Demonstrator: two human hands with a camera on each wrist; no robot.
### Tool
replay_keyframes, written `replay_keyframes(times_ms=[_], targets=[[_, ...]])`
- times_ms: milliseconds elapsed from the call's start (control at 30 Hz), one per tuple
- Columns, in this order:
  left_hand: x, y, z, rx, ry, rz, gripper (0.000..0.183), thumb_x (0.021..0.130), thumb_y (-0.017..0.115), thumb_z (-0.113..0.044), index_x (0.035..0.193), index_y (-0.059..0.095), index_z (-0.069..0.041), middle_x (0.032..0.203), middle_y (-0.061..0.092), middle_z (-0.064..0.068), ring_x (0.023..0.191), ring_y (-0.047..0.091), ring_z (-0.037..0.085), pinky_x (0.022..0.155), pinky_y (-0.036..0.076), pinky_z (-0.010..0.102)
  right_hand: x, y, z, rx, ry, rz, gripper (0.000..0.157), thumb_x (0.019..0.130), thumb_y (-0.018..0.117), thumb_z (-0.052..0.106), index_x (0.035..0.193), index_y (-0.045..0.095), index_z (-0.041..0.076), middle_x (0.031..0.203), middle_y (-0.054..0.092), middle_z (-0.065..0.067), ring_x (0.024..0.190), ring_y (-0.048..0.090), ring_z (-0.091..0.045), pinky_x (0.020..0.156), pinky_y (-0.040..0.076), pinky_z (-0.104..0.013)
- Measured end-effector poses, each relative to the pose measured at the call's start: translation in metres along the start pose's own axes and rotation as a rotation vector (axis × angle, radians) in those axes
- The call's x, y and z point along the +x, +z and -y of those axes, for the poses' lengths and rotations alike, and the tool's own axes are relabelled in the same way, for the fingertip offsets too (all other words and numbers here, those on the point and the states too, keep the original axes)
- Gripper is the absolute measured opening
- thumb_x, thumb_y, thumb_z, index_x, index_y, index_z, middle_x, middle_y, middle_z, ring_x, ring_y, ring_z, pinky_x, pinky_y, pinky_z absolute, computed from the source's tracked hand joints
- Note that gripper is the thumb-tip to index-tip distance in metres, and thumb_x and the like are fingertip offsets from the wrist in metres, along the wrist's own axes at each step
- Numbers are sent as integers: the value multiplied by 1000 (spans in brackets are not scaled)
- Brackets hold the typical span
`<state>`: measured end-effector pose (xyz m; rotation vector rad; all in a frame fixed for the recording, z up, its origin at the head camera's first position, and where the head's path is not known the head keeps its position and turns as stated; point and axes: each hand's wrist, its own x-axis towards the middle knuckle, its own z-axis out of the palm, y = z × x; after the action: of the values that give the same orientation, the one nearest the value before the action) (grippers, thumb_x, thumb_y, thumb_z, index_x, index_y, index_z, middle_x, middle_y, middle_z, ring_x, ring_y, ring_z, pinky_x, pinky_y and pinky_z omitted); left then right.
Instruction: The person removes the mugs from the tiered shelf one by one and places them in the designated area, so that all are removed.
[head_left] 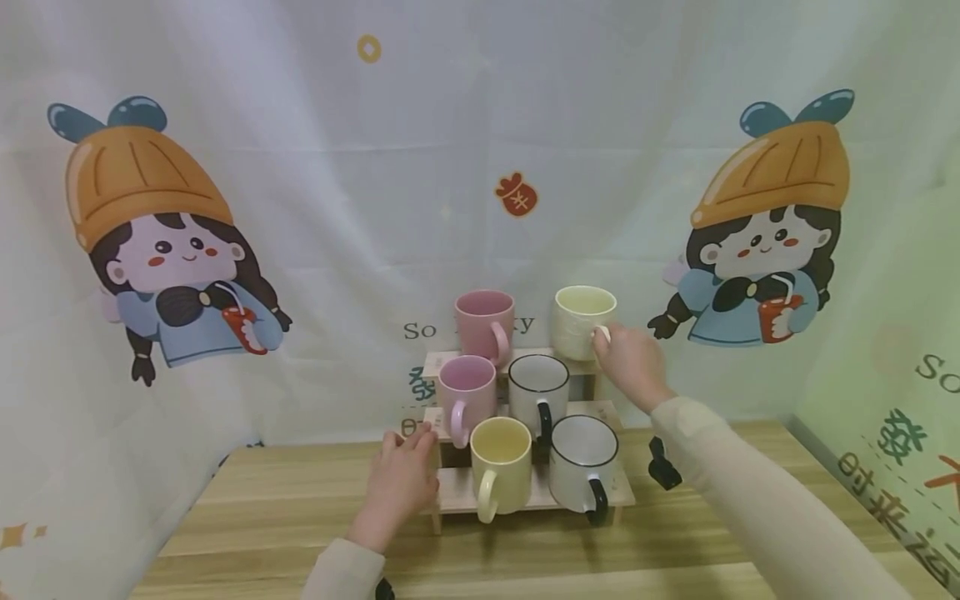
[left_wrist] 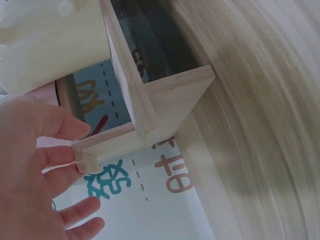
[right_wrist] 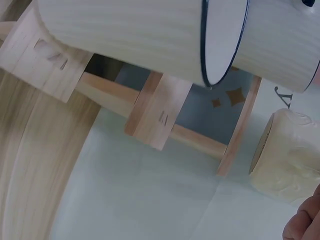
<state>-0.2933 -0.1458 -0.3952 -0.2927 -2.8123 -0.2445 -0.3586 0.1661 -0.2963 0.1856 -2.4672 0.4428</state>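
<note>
My right hand point(head_left: 632, 362) grips the handle of a cream mug point(head_left: 583, 321) at the top right of a three-tier wooden rack point(head_left: 444, 363). The right wrist view shows the base of this embossed mug point(right_wrist: 287, 155) apart from the top plank. My left hand point(head_left: 401, 477) is at the rack's left side, its thumb and first fingers about the end corner of the middle tier. Beside the cream mug stands a dark pink mug point(head_left: 480, 321). A lilac mug point(head_left: 463, 390) and a black-rimmed white mug point(head_left: 531, 385) occupy the middle tier.
On the bottom tier stand a yellow mug point(head_left: 508, 477) and another black-rimmed white mug point(head_left: 576, 467), handles facing front. The rack rests on a wood-grain table point(head_left: 285, 517). A printed cloth point(head_left: 405, 200) hangs close behind it.
</note>
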Motion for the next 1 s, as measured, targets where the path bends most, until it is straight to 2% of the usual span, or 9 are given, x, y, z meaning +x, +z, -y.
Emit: replay_keyframes(times_ms=[367,700,1000], targets=[[1,4,4,2,-15,3,63,73,72,-17,133,54,-8,145,48,8,100,48,33,74,49,42,-4,-7,-17,20,24,-33,39,95,45,25,60,45,7,52,47,-6,49,44,-23,44,31,-29],[-1,6,4,8,13,-23,60,74,72,-18,131,55,-7,143,50,10,96,49,32,70,47,39,-13,-15,-36,53,60,-34,37,96,44,22,63,45,7,54,46,-6,51,43,-22,46,31,-28],[1,6,3,9,20,-24,59,75,72,-19,131,55,-8,144,49,9,94,48,31,68,46,37,-20,-23,-53,11,83,-16,38,96,43,23,62,45,7,54,47,-7,50,43,-21,45,30,-27]])
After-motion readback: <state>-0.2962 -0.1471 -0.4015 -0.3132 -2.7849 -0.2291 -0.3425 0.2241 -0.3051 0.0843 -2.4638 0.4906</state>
